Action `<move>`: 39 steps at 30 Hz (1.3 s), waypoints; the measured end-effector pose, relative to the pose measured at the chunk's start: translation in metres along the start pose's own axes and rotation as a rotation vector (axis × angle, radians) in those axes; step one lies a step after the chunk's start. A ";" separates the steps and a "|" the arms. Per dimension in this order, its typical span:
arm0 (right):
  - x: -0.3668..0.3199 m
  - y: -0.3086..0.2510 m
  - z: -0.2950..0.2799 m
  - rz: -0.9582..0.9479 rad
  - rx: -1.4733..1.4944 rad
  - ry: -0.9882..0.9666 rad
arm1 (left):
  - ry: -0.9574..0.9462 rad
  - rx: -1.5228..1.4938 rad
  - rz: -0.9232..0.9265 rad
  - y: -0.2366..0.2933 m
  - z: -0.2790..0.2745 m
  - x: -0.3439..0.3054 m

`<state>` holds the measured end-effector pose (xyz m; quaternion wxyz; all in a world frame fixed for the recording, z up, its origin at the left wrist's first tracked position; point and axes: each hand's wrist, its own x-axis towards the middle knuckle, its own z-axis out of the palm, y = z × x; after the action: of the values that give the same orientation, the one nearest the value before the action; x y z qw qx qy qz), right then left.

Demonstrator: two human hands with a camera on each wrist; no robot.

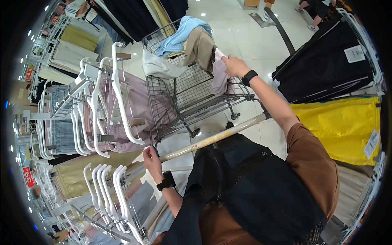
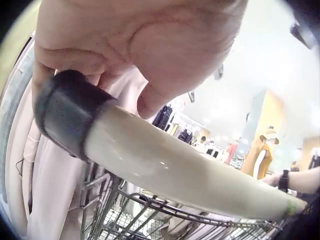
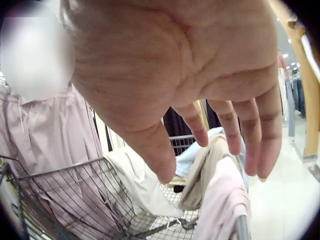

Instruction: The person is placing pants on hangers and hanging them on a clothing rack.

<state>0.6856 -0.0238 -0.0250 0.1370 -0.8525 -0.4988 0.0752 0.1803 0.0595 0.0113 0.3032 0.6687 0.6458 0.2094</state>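
Note:
At the left end of the cart handle [image 1: 212,138], my left hand [image 1: 152,164] has its fingers bent around the black end cap [image 2: 72,112]. My right hand [image 1: 236,66] hovers with loosely bent, spread fingers over a pale pink garment [image 3: 226,202] draped on the cart's right rim. In the right wrist view, nothing lies between its fingers and thumb. The wire shopping cart [image 1: 192,83] also carries khaki trousers [image 1: 199,50], a light blue garment [image 1: 185,32] and a white garment [image 1: 160,66] over its rims.
Racks with white hangers [image 1: 120,98] and mauve trousers [image 1: 130,94] crowd the cart's left side. Black trousers [image 1: 326,61] and yellow shorts [image 1: 339,126] hang at the right. Other people's legs [image 1: 316,18] show at the far right.

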 end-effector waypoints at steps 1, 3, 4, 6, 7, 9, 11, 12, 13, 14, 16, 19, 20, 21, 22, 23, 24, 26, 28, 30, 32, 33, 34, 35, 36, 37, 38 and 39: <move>0.012 0.013 0.014 -0.018 -0.018 -0.129 | 0.009 0.005 -0.008 0.004 0.010 -0.006; 0.026 0.030 0.036 -0.046 -0.033 -0.263 | 0.160 0.206 0.228 0.011 0.027 -0.016; 0.031 0.036 0.046 -0.057 -0.078 -0.289 | 0.141 0.319 0.298 0.016 0.032 -0.022; 0.036 0.046 0.057 -0.079 -0.120 -0.325 | 0.167 0.384 0.358 0.039 0.038 -0.037; 0.038 0.052 0.062 -0.134 -0.139 -0.296 | 0.188 0.442 0.427 0.048 0.044 -0.043; 0.040 0.054 0.062 -0.197 -0.155 -0.271 | 0.167 0.296 0.405 0.066 0.054 -0.050; 0.040 0.059 0.057 -0.240 -0.174 -0.276 | 0.013 0.163 0.327 0.088 0.061 -0.056; 0.040 0.063 0.060 -0.244 -0.178 -0.279 | -0.022 0.130 0.365 0.098 0.066 -0.054; 0.040 0.065 0.065 -0.267 -0.185 -0.258 | -0.021 0.126 0.362 0.111 0.071 -0.053; 0.041 0.067 0.066 -0.290 -0.191 -0.235 | -0.090 0.064 0.327 0.129 0.074 -0.051; 0.031 0.065 0.059 -0.302 -0.143 -0.166 | -0.165 -0.047 0.344 0.158 0.080 -0.042; 0.018 0.062 0.056 -0.296 -0.074 -0.076 | -0.246 -0.003 0.467 0.198 0.088 -0.022; 0.016 0.062 0.058 -0.326 -0.089 0.006 | -0.290 0.016 0.524 0.207 0.094 -0.012; 0.015 0.062 0.059 -0.355 -0.105 0.088 | -0.322 0.023 0.565 0.214 0.103 -0.003; 0.015 0.061 0.060 -0.373 -0.095 0.138 | -0.390 0.061 0.575 0.223 0.110 0.002; 0.017 0.059 0.056 -0.373 -0.096 0.138 | -0.456 0.101 0.584 0.235 0.116 0.006; 0.019 0.056 0.049 -0.366 -0.042 0.184 | -0.457 0.100 0.584 0.241 0.126 0.013; 0.024 0.052 0.037 -0.368 0.090 0.303 | -0.668 0.082 0.569 0.246 0.154 0.027; 0.025 0.046 0.013 -0.317 0.296 0.299 | -0.724 0.164 0.542 0.251 0.185 0.036; 0.024 0.040 -0.020 -0.314 0.566 0.364 | -0.774 0.241 0.516 0.247 0.220 0.044; 0.015 0.030 -0.059 -0.266 0.684 0.361 | -0.678 0.254 0.631 0.238 0.251 0.048; 0.010 0.024 -0.079 -0.211 0.806 0.359 | -0.677 0.251 0.632 0.251 0.252 0.042; 0.005 0.017 -0.100 -0.187 0.873 0.415 | -0.745 0.225 0.655 0.271 0.246 0.033; 0.003 0.016 -0.116 -0.188 0.871 0.417 | -0.814 0.200 0.677 0.284 0.246 0.028; 0.001 0.016 -0.129 -0.190 0.985 0.484 | -0.844 0.010 0.854 0.282 0.259 0.028; -0.002 0.016 -0.145 -0.192 1.099 0.554 | -0.845 0.009 0.858 0.277 0.269 0.028; -0.008 0.015 -0.168 -0.192 1.097 0.559 | -0.769 -0.043 0.821 0.280 0.274 0.022; -0.016 0.014 -0.193 -0.225 1.194 0.640 | -0.693 -0.093 0.783 0.282 0.277 0.017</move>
<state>0.7404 -0.0753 0.1543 0.7309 -0.5543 -0.3924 0.0672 0.5754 0.0439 -0.0013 0.4276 0.8758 0.1996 0.1021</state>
